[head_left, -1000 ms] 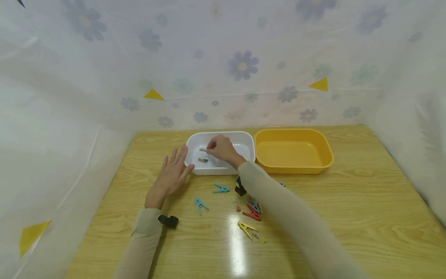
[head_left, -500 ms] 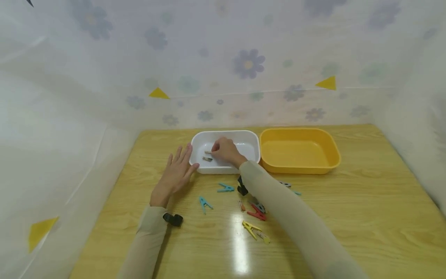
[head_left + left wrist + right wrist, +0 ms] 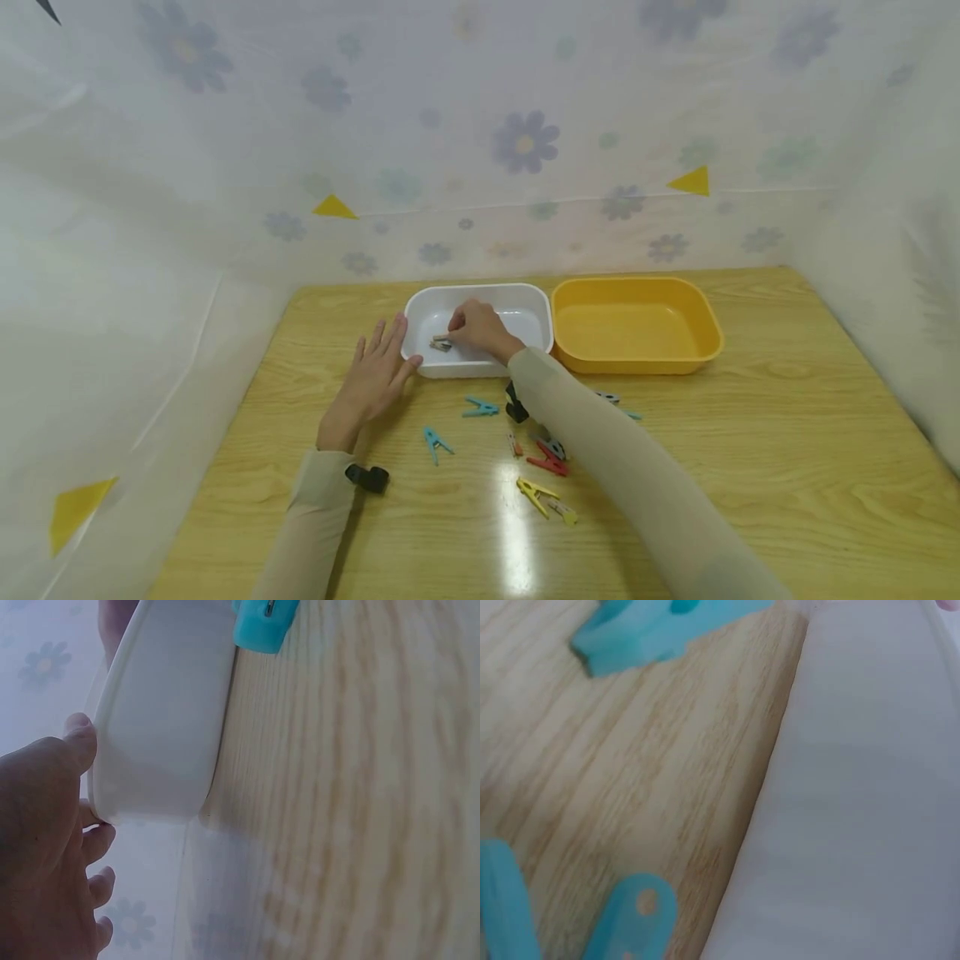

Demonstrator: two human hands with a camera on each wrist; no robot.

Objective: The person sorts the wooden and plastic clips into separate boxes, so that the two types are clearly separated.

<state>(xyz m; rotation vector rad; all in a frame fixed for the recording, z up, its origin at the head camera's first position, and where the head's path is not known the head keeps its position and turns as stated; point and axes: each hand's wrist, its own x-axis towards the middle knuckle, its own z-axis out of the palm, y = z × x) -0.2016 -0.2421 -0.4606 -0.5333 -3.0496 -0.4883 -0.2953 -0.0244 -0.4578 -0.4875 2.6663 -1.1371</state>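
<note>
In the head view my right hand [image 3: 482, 327] is inside the white basin [image 3: 480, 369], pinching a small wooden clothespin [image 3: 442, 337] between thumb and fingertips. Just below it on the basin floor lies another small clothespin [image 3: 439, 345], close to the held one. My left hand [image 3: 372, 377] rests against the basin's left end with its fingers extended. The left wrist view shows the thumb of that hand [image 3: 37, 817] touching the rim. In the right wrist view, the basin's outer wall [image 3: 847, 802] and blue clothespins [image 3: 641, 634] appear; the right hand's grip is out of sight there.
A yellow basin [image 3: 637, 367] stands directly right of the white one. On the table before them lie blue clothespins [image 3: 480, 407], a red clothespin [image 3: 549, 462], a yellow clothespin [image 3: 534, 493] and several smaller ones. My right forearm partly covers others.
The right hand has brought its clothespin toward the near side of the white basin, right beside the one lying there. The left hand stays at the rim.
</note>
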